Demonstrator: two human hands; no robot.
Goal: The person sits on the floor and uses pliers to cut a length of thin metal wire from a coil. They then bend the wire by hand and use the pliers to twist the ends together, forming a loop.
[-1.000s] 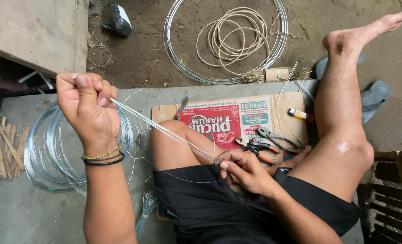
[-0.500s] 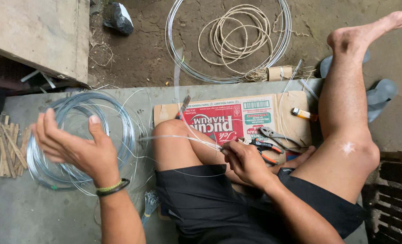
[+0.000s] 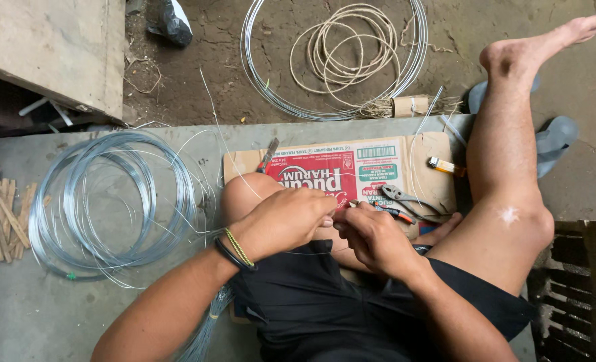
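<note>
I sit on a concrete slab with my legs folded over a flattened cardboard box [image 3: 378, 157]. My left hand [image 3: 288, 221] and my right hand [image 3: 375, 238] meet over my knee, fingertips pinched together on a thin strand of steel wire [image 3: 221, 134] that arcs up and away to the far left. A large coil of grey steel wire [image 3: 113, 201] lies on the slab left of my knee. Pliers [image 3: 405, 198] with a dark handle lie on the cardboard just beyond my right hand.
On the dirt ahead lie a big wire hoop [image 3: 264, 80] and a coil of pale cord [image 3: 345, 50]. Short wooden sticks [image 3: 0, 214] are piled at the left edge. A lighter [image 3: 445, 166], a small blade [image 3: 268, 155] and sandals [image 3: 552, 144] lie around.
My left hand came down from a raised position at the left, where it pulled wire taut, and moved right to join my right hand at my knee.
</note>
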